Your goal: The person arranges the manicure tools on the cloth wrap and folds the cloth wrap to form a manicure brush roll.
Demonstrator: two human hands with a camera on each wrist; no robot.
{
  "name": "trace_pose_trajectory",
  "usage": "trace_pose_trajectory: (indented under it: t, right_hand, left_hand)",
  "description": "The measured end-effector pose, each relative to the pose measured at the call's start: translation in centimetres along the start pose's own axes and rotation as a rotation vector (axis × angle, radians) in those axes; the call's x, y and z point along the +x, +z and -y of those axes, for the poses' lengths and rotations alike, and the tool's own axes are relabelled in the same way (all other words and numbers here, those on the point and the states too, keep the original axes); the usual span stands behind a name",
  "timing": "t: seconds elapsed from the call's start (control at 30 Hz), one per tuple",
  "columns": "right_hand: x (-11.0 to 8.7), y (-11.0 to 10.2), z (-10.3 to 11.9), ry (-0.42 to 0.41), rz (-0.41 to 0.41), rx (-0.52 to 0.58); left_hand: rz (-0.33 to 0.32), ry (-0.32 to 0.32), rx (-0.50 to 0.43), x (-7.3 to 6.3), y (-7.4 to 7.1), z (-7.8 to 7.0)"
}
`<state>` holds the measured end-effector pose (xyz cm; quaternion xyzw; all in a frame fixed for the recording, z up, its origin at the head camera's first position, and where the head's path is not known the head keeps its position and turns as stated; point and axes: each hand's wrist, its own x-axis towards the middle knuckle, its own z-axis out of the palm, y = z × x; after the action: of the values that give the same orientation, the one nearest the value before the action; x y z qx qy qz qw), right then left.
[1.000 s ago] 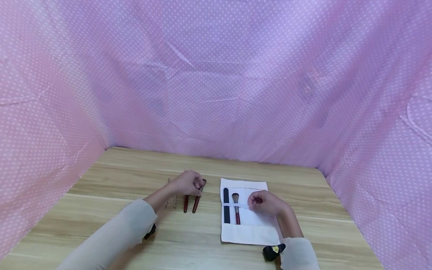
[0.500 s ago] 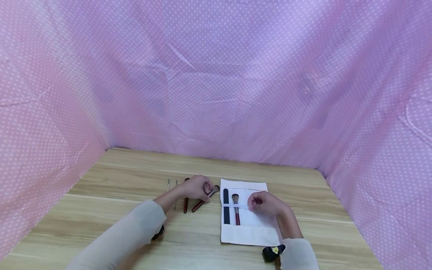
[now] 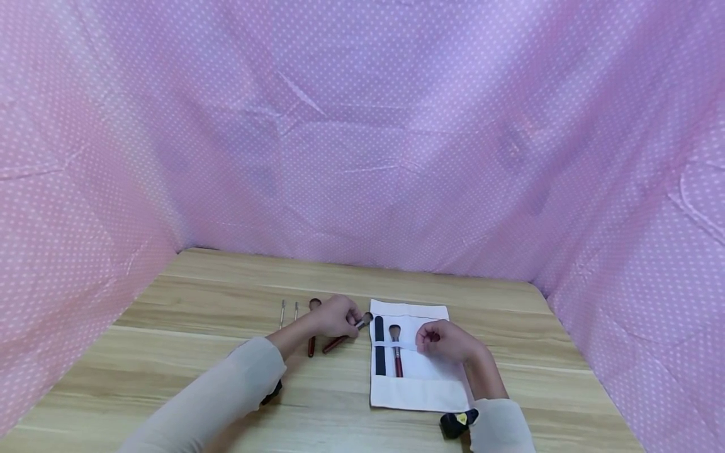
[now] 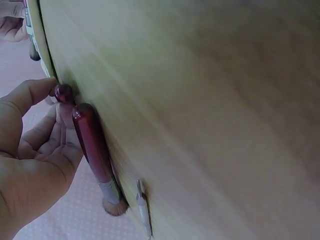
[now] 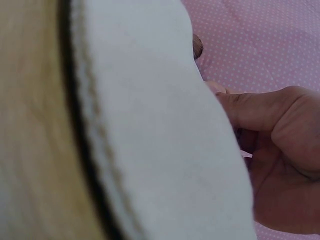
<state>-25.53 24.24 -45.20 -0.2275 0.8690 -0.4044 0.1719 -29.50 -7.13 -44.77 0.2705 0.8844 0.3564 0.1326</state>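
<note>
Carried rightward by the left hand (image 3: 338,316) since a second ago, and tipped from steeper to slanted: a makeup brush (image 3: 363,323), its tuft now at the left edge of a white fabric brush roll (image 3: 418,396). Left grip drawn to a pinch of thumb and fingers around this brush; glossy dark-red handle, silvery ferrule, soft brownish bristles. Right hand (image 3: 445,340) over the roll, fingers curled, its grip narrowed on a thin white strap (image 3: 406,346). Beneath that strap, side by side: a flat, matte black nail file (image 3: 380,362) with rounded top, and a red-handled brush (image 3: 398,363), tuft up, lower end behind a white pocket. On the wood-grained worktop (image 3: 340,415), left of the pinched brush: another brush (image 4: 92,142) with rounded red handle, and two slim silvery tools (image 3: 282,311), partly hidden by the left forearm. Large in the right wrist view: white cloth with edge stitching, masking part of the fingers. Behind everything, a creased pink polka-dot curtain (image 3: 362,157).
</note>
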Motion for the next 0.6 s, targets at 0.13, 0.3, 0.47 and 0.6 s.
trace_pose_trajectory:
  t: [0.13,0.3,0.47,0.6]
  right_hand:
    - [0.0,0.0,0.0,-0.005,0.002,0.014]
    - [0.0,0.0,-0.2,-0.013,0.005,0.018]
    - [0.2,-0.1,-0.3,-0.015,0.007,0.002]
    - [0.3,-0.1,-0.2,-0.012,0.007,0.0]
  left_hand:
    - [0.01,-0.004,0.014,-0.1,-0.3,0.0]
    - [0.015,-0.052,-0.044,0.0,-1.0,-0.2]
    - [0.003,-0.045,-0.137,0.2,-1.6,-0.6]
    - [-0.004,-0.017,-0.18,1.0,-1.6,-0.8]
